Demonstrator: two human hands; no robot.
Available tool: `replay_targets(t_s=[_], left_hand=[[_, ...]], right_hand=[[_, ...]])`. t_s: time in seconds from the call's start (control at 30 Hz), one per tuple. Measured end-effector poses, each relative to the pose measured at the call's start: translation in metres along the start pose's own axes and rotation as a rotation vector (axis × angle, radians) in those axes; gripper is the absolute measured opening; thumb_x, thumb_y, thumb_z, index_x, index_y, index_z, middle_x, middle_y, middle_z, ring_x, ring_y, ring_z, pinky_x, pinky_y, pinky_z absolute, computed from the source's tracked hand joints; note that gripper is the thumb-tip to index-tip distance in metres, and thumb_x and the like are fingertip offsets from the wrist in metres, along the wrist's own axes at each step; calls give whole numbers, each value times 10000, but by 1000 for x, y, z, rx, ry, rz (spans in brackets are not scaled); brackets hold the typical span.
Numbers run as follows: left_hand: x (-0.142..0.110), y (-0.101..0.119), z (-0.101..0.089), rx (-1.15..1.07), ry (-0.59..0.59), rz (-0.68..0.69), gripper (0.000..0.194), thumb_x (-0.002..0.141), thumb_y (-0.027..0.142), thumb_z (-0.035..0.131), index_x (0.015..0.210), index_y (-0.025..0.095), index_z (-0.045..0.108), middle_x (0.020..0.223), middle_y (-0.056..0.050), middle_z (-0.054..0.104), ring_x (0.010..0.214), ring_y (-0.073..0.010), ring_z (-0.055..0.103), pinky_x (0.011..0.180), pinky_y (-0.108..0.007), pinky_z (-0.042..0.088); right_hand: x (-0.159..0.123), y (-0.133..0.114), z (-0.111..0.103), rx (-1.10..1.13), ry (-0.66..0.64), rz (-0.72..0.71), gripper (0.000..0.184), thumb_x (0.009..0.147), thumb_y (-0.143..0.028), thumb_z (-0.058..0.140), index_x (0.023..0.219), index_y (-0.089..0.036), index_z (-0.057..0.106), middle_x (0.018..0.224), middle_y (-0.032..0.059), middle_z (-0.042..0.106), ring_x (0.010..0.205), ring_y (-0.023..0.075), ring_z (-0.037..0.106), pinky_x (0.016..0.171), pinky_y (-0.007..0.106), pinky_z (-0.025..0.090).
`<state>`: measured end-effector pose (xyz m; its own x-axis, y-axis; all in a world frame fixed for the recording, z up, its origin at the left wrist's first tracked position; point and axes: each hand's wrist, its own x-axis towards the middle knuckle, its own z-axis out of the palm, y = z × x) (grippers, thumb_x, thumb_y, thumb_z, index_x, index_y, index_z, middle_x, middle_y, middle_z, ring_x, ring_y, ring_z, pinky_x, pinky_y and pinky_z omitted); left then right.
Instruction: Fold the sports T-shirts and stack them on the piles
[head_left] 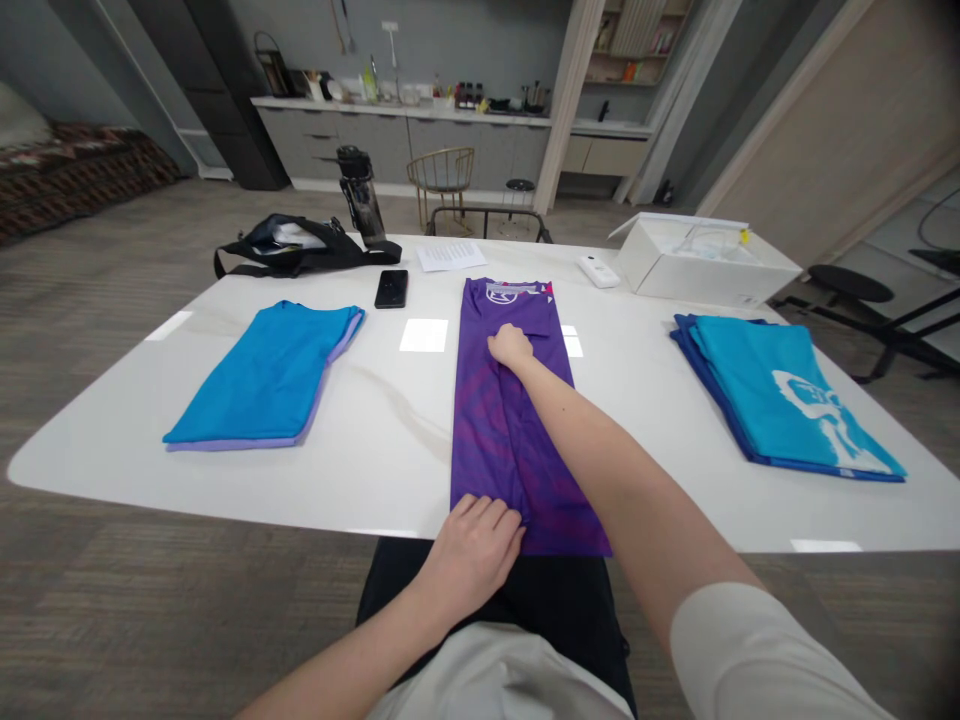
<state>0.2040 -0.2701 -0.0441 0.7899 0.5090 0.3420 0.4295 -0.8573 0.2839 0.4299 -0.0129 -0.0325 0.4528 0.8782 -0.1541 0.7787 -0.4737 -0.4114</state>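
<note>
Head cam: purple shirt is lying lengthwise on the white table, bottom end right at the near edge. Right arm's stretched way out, hand curled up on the shirt's upper half. Left hand's palm-down at the bottom, fingers bent. Can't tell if either's pinching fabric.

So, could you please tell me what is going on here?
A person is handling a purple garment on the white table: the right hand rests toward its far end, the left hand at its near end. A blue-topped folded pile lies to the left, and a second pile to the right.
</note>
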Motion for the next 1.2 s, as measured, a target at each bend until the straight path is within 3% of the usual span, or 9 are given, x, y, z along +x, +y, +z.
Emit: replay_targets(t_s=[0.2, 0.3, 0.4, 0.5, 0.67, 0.8, 0.93, 1.2], left_hand=[[11, 8, -5, -25, 57, 56, 126, 1022, 192, 492, 938, 193, 586, 791, -24, 611, 752, -190, 569, 717, -373, 397], [11, 13, -2, -37, -43, 51, 146, 1018, 254, 532, 890, 200, 576, 791, -17, 617, 763, -196, 584, 724, -375, 394], [12, 11, -5, -133, -175, 78, 180, 1000, 368, 593, 911, 213, 589, 840, -4, 646, 794, -190, 608, 738, -362, 410], [21, -1, -14, -221, -233, 73, 163, 1014, 389, 573, 991, 233, 612, 894, 8, 662, 821, -171, 621, 765, -339, 428], [53, -39, -14, -93, -167, -5, 176, 1050, 296, 486, 964, 222, 621, 908, -13, 651, 848, -182, 618, 767, -351, 441], [73, -61, 4, 134, -122, -27, 139, 1034, 239, 487, 956, 205, 597, 927, -41, 634, 864, -220, 606, 749, -382, 441], [74, -64, 16, 218, -141, 2, 96, 1009, 201, 510, 929, 208, 563, 905, -36, 608, 861, -230, 589, 735, -380, 435], [79, -62, 14, 196, -217, -8, 77, 964, 151, 541, 929, 220, 543, 898, -31, 612, 833, -239, 592, 730, -385, 432]], right_hand=[[-6, 12, -16, -63, 80, -42, 386, 972, -367, 530, 1198, -97, 687, 1214, 244, 690, 1139, 356, 676, 944, 455, 535], [-8, 25, -18, -78, 81, -40, 397, 972, -458, 549, 1163, -143, 695, 1186, 202, 705, 1133, 335, 676, 947, 439, 530], [-3, 46, -22, -64, 193, 19, 391, 1004, -466, 498, 1192, -169, 668, 1182, 177, 703, 1128, 313, 670, 951, 434, 520], [12, 72, -30, -51, 299, 110, 384, 1014, -422, 486, 1246, -153, 633, 1244, 192, 662, 1160, 318, 642, 965, 452, 505], [38, 102, -35, -14, 284, 150, 408, 995, -480, 513, 1183, -165, 691, 1308, 203, 602, 1249, 352, 550, 1018, 516, 450], [57, 108, -30, 43, 291, 157, 382, 974, -490, 535, 1156, -208, 718, 1315, 175, 595, 1255, 349, 525, 1018, 522, 438], [73, 109, -27, 44, 284, 164, 422, 953, -502, 564, 1239, -214, 679, 1332, 175, 586, 1263, 352, 515, 1032, 546, 416], [122, 105, -31, 5, 331, 131, 475, 966, -528, 532, 1277, -191, 655, 1339, 188, 582, 1259, 357, 512, 1038, 581, 393]])
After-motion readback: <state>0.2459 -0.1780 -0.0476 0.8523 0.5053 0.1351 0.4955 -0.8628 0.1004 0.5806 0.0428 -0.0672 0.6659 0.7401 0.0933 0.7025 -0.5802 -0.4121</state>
